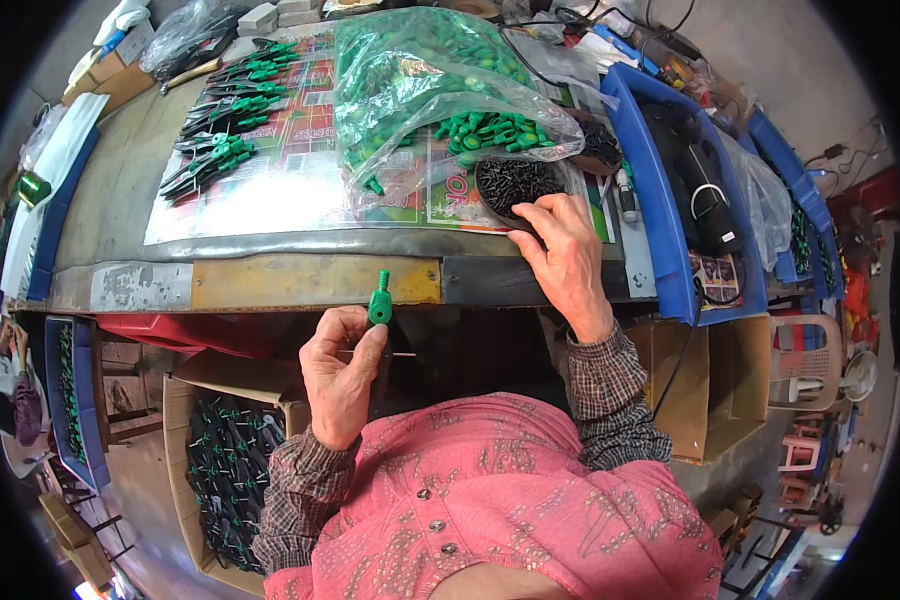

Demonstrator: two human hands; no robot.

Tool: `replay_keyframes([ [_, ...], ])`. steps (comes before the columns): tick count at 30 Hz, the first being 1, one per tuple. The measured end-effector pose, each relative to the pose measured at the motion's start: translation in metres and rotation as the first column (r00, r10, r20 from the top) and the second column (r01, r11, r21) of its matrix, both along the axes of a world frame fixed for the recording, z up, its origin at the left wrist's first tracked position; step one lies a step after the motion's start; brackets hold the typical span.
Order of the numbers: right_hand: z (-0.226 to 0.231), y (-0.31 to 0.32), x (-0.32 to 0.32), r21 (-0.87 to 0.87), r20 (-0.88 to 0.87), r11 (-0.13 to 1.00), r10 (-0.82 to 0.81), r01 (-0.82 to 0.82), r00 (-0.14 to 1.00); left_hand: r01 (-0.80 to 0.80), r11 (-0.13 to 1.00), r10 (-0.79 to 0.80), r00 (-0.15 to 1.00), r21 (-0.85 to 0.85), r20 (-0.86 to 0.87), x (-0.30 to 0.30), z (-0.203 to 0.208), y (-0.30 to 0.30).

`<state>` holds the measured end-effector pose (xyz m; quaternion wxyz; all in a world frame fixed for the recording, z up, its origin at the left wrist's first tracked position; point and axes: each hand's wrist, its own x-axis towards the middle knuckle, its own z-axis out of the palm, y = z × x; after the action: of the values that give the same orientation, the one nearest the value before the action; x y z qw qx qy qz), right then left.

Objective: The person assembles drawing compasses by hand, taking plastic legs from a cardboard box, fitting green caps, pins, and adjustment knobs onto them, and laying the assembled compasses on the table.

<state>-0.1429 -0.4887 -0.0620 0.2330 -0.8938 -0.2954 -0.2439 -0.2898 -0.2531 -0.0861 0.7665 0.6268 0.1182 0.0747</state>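
Observation:
My left hand (338,372) is closed in front of the table edge, thumb and fingers pinching a green plastic piece (379,305). This piece has a ribbed stem pointing up and a round hole in its block-like lower part. A thin metal rod (402,354) sticks out to the right beside the hand; whether it is joined to the green piece is hidden. At the near rim of a round bowl of small black screws (518,184) is my right hand (567,262). Its thumb and index fingertip are apart, with no screw visible between them.
A clear plastic bag (420,90) of green parts spills toward the bowl. Black-and-green tools (215,160) lie in rows on printed sheets at left. A blue tray (670,210) flanks the table's right side. Cardboard boxes (182,450) stand below; the left one holds similar tools.

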Motion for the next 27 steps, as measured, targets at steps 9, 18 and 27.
replay_keyframes([
  [9, -0.003, 0.000, 0.000, -0.002, -0.011, 1.000, -0.010, 0.010, 1.000, -0.004, 1.000, 0.004, 1.000, 0.000, -0.006, -0.004, -0.001, -0.004],
  [18, -0.003, -0.002, 0.003, 0.046, -0.041, 0.999, 0.021, -0.020, 0.999, 0.001, 1.000, -0.002, 1.000, -0.002, -0.016, -0.009, -0.001, -0.004],
  [27, -0.004, -0.005, 0.003, 0.157, -0.082, 0.986, 0.071, -0.058, 0.994, 0.010, 1.000, -0.009, 1.000, -0.026, 0.014, -0.013, -0.002, -0.006],
])
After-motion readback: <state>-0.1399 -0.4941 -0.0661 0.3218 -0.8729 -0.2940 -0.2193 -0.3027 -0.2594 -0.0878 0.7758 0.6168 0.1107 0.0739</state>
